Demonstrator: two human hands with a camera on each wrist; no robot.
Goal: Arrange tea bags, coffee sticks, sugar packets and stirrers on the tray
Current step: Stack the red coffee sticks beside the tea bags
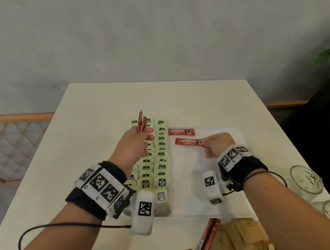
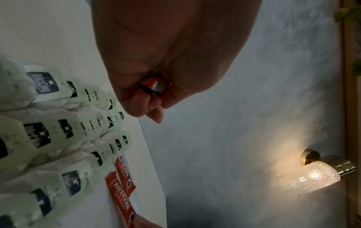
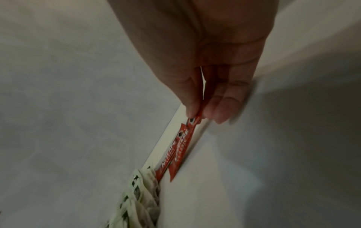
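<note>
Head view: tea bags (image 1: 155, 160) in overlapping rows on the tray (image 1: 232, 199); one coffee stick (image 1: 180, 132) flat beside them. Right hand (image 1: 216, 143) pinching a second stick (image 1: 188, 142) by its end, apparently to lay it parallel. Left hand (image 1: 136, 139) gripping spare sticks (image 1: 141, 124) upright, likely as supply.

Left wrist view: fingers (image 2: 145, 104) curled round stick ends.

Right wrist view: pinch confirmed, stick low over tray.
</note>
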